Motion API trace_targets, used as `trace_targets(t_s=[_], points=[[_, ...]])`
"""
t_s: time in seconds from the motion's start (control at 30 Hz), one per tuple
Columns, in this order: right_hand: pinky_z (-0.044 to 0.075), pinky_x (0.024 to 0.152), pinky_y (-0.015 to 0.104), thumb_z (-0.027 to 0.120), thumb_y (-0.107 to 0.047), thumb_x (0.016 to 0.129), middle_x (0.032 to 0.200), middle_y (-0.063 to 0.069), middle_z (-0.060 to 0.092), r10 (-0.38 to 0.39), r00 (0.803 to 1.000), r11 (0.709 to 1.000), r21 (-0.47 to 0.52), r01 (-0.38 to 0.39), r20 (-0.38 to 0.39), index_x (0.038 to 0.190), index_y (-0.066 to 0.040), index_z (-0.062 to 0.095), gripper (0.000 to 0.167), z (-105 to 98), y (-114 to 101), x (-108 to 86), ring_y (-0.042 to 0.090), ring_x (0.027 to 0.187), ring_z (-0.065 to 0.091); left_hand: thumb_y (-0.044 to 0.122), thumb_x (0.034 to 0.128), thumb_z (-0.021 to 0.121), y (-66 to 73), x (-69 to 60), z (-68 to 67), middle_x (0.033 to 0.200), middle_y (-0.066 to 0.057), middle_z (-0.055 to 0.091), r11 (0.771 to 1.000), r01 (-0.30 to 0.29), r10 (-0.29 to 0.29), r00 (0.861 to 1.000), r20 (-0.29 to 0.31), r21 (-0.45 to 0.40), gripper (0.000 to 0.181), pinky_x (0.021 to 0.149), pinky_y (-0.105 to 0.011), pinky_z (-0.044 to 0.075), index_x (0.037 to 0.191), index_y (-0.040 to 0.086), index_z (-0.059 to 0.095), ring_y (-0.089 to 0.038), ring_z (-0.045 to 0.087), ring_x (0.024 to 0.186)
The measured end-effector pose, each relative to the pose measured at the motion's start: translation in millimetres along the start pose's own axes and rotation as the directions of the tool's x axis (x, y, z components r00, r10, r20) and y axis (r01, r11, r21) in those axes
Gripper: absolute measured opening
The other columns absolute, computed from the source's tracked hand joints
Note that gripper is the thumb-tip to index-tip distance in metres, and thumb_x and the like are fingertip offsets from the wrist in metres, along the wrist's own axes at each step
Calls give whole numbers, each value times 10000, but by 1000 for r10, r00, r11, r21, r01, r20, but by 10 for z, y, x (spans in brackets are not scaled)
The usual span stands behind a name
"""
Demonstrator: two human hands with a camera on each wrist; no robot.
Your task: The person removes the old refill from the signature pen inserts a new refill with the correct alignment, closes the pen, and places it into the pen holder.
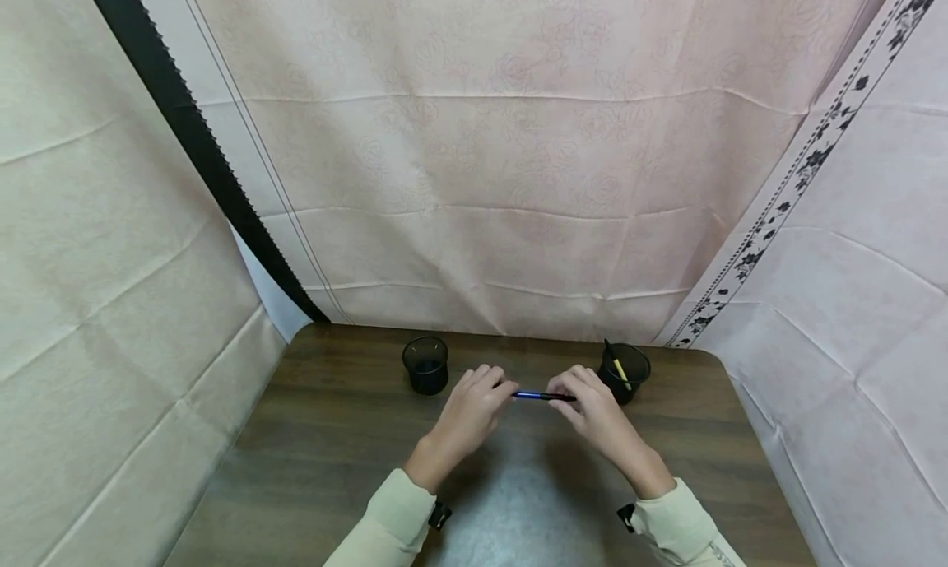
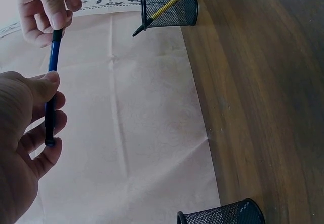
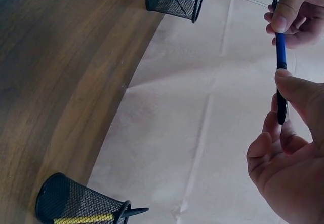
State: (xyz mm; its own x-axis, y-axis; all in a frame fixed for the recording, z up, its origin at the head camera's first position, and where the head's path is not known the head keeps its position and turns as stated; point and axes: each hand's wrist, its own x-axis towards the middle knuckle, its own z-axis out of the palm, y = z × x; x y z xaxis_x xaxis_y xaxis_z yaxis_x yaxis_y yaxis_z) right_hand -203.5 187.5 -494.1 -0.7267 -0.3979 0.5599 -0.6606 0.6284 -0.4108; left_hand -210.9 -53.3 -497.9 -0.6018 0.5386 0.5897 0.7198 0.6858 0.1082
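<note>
A blue pen (image 1: 529,395) with black ends is held level between both hands, above the table. My left hand (image 1: 474,406) pinches one end with thumb and fingers, and my right hand (image 1: 592,406) pinches the opposite black end. In the left wrist view the pen (image 2: 53,57) runs from one hand to the other. To the right stands a black mesh pen cup (image 1: 625,374), just beyond the right hand, with a yellow and black pen (image 1: 619,368) leaning in it. Another black mesh cup (image 1: 426,365) stands beyond the left hand; no pen shows in it.
The brown wooden table (image 1: 311,460) has its far edge right behind both cups. A pale cloth (image 1: 474,180) hangs behind it, and further cloths hang at the left and right sides.
</note>
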Motion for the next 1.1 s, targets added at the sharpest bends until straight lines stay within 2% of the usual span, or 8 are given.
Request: trace_targets(t_s=[0.2, 0.4, 0.6, 0.9, 1.1], points=[[582, 752, 283, 879, -46, 795, 983, -52, 634, 29, 999, 999, 26, -29, 25, 1006, -143, 728, 277, -22, 27, -3, 132, 948, 609, 191, 950, 761, 6, -6, 2, 905, 48, 625, 1000, 6, -6, 1000, 8, 3, 98, 680, -225, 430, 1039, 152, 774, -106, 528, 814], [549, 780, 307, 786, -152, 919, 1026, -47, 668, 79, 992, 997, 19, -81, 97, 1096, -166, 750, 181, -51, 38, 10, 137, 974, 599, 185, 941, 769, 6, -13, 5, 910, 39, 632, 1000, 1, -1, 1000, 5, -2, 110, 681, -225, 433, 1043, 145, 778, -112, 529, 817], [512, 787, 342, 709, -163, 982, 1008, -63, 699, 71, 984, 997, -11, -70, 165, 1076, -146, 772, 115, -73, 49, 29, 130, 935, 602, 185, 942, 769, 0, -13, 14, 913, 43, 630, 1000, -4, 4, 1000, 0, -1, 109, 682, -223, 428, 1044, 149, 777, -107, 527, 818], [520, 732, 296, 731, -105, 951, 922, -63, 694, -16, 993, 1000, -10, 17, 115, 984, -131, 770, 57, -46, 59, 33, 102, 842, 601, 192, 947, 763, 0, -8, 10, 911, 51, 619, 1000, -23, 23, 1000, -8, 13, 93, 657, -223, 400, 1035, 163, 762, -101, 531, 817], [516, 721, 281, 780, -114, 913, 925, -89, 688, 2, 996, 1000, -14, -1, 84, 965, -160, 770, 70, -48, 31, 21, 85, 858, 593, 173, 935, 779, 9, -14, 2, 909, 44, 618, 1000, -22, 22, 1000, -4, 11, 109, 649, -219, 392, 1042, 153, 765, -102, 530, 809]])
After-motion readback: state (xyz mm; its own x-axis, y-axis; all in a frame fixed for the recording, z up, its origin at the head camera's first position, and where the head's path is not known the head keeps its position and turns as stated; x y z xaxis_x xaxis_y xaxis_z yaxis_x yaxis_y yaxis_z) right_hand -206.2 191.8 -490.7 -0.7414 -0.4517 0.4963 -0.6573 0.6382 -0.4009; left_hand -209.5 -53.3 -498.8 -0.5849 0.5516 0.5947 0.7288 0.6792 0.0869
